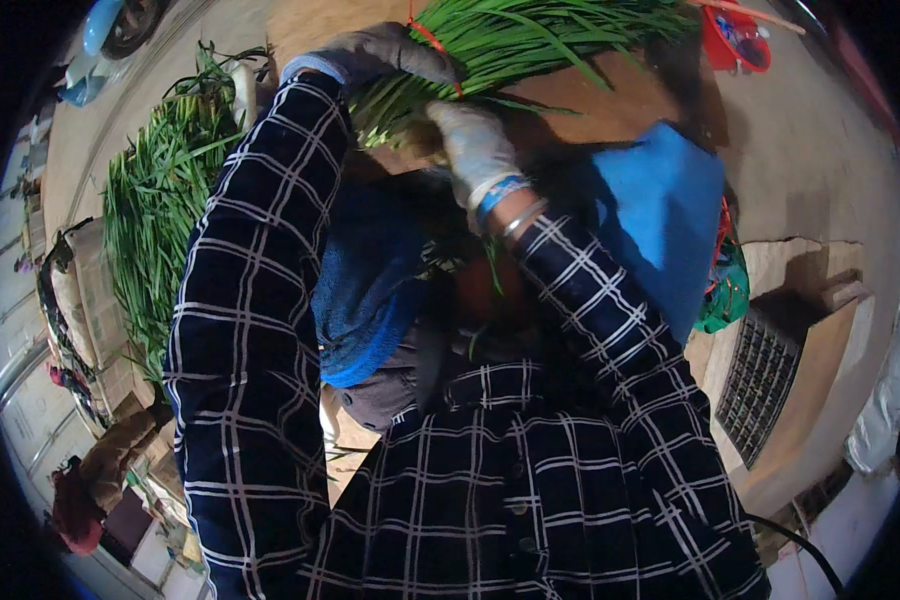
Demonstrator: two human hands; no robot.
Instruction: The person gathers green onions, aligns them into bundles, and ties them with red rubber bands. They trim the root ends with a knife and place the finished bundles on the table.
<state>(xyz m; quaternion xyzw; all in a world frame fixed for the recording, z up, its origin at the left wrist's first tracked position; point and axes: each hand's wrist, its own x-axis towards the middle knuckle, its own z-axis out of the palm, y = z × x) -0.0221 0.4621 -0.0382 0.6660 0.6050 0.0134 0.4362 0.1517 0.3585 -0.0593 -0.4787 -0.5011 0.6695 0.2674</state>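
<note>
A bundle of long green leaves, likely garlic chives (pixel 525 45), lies before me at the top of the view. An orange-red tie (pixel 429 36) crosses it near the pale stem ends. My left hand (pixel 390 54), in a grey glove, grips the bundle from above beside the tie. Gloved as well, my right hand (pixel 484 142) is just below the stem ends, with its fingertips at the bundle's near edge. Blur and the angle hide whether those fingers hold anything.
A large heap of similar green leaves (pixel 157 202) lies to the left. Blue cloth (pixel 645 225) covers my knee area on the right. Farther right are a red container (pixel 735 37), a green bag (pixel 724 300) and a cardboard box (pixel 832 352) beside a dark grid-like crate (pixel 757 386).
</note>
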